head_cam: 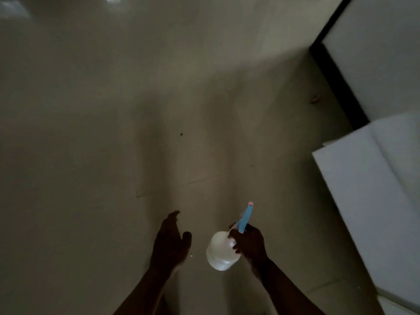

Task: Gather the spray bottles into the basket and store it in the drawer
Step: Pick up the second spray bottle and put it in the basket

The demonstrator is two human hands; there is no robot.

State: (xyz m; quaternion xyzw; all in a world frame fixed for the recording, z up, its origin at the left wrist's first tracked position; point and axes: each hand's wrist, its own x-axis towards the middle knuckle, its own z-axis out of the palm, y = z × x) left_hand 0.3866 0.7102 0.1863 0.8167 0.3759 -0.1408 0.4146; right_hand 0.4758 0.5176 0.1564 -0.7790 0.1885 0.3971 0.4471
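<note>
My right hand (248, 243) is gripping a spray bottle (221, 252) by its neck, holding it above the tiled floor (91, 133). My left hand (169, 241) is hovering just beside it, fingers spread and empty.

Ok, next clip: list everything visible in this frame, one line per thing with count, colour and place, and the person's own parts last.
spray bottle: 1, translucent white body with a blue trigger head and pink tip, lower centre, held above the floor.
floor: 1, pale beige tile, dimly lit, fills most of the view.
white furniture: 1 piece, white, right edge; too blurred to tell what it is.
wall: 1, white with a black base strip, upper right.
small object: 1, tan, on the floor near the black strip; too small to identify.
basket, drawer: none in view.
left hand: 1, lower centre, open, empty, beside the bottle.
right hand: 1, lower centre, gripping the bottle's neck.
</note>
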